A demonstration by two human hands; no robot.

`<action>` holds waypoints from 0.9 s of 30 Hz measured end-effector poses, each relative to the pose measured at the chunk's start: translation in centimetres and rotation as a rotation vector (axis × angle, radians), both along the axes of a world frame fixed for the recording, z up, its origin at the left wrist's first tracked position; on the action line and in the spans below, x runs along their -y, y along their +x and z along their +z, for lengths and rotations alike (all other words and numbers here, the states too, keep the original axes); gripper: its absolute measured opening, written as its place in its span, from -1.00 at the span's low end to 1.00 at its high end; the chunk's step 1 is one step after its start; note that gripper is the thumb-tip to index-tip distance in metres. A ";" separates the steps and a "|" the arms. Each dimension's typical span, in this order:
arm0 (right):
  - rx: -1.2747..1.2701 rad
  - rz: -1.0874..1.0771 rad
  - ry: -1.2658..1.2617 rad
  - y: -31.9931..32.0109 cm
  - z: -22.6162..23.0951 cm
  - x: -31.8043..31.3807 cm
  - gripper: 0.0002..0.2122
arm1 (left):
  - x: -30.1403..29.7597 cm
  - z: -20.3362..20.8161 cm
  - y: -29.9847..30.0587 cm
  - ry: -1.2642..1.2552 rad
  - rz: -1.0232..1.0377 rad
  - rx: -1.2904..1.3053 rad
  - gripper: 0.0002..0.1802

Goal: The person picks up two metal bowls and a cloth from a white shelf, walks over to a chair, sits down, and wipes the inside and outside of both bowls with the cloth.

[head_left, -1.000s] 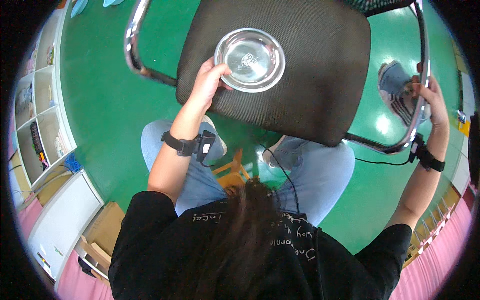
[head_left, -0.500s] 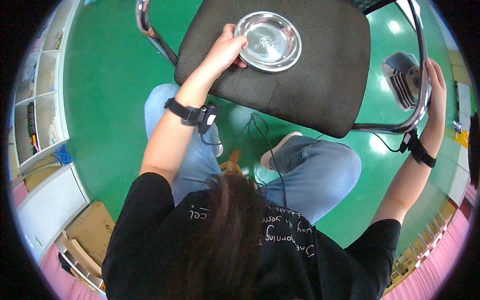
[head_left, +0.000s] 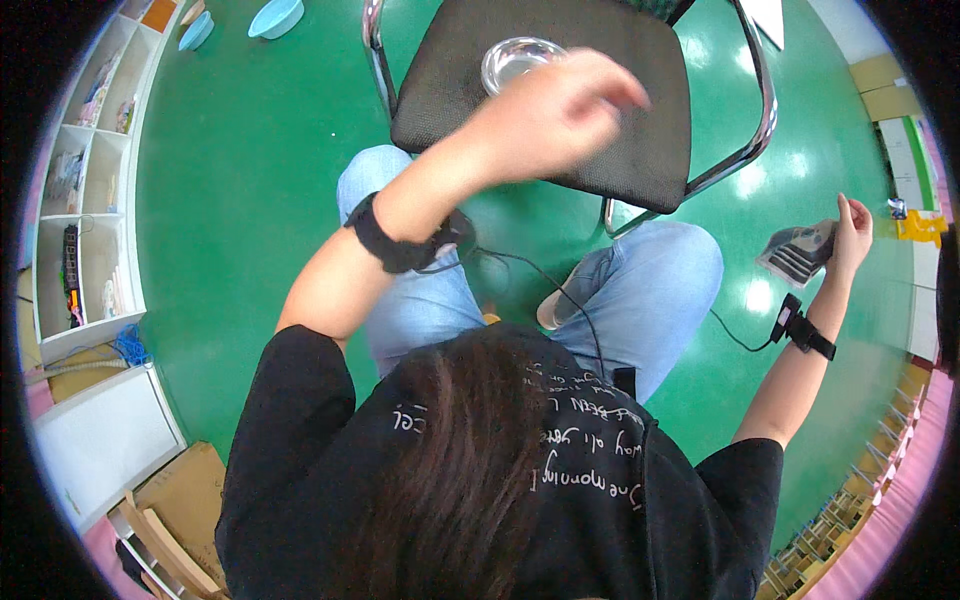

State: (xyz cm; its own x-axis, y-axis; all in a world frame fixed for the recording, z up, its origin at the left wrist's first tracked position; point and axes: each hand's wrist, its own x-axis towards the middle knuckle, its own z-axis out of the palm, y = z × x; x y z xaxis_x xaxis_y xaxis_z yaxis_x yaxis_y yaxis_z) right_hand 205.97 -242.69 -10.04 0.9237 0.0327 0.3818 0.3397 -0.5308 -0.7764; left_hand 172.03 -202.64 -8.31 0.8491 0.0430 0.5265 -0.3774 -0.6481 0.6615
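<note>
My left hand (head_left: 572, 112) is raised above the front of the dark chair seat (head_left: 640, 120), blurred by motion. Its fingers are loosely bent and apart, and nothing shows in them. Partly behind that hand, a shiny round metal bowl (head_left: 508, 66) rests on the seat. Out to the right, my right hand (head_left: 851, 236) is closed on the upper edge of a grey see-through packet (head_left: 799, 253) with dark stripes. The packet hangs beside the chair, above the green floor.
Chrome armrests (head_left: 765, 110) curve along the chair's sides. A thin black cable (head_left: 535, 262) runs between my knees. White shelves (head_left: 95, 180) line the left side, with light blue basins (head_left: 276, 18) at the far left and a cardboard box (head_left: 185, 490) at lower left.
My left hand has let go of the bowl and moved right, across the front of the seat. My right hand has lowered the packet, away from the armrest. The view has shifted.
</note>
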 end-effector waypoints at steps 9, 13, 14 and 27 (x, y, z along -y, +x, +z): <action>0.306 0.313 0.012 -5.5 6.0 -6.0 -0.83 | 11.3 8.5 -3.3 0.322 -0.727 0.477 -0.79; 0.210 0.424 0.015 -4.7 6.9 -7.1 -0.80 | 12.6 9.1 -4.0 0.266 -0.659 0.527 -0.81; 0.159 0.467 0.018 -4.2 7.1 -7.7 -0.81 | 12.8 9.6 -3.9 0.254 -0.620 0.538 -0.81; -0.100 0.695 -0.057 -15.0 12.7 -19.1 -0.91 | 1.6 -1.0 2.7 0.336 -0.294 0.042 -0.85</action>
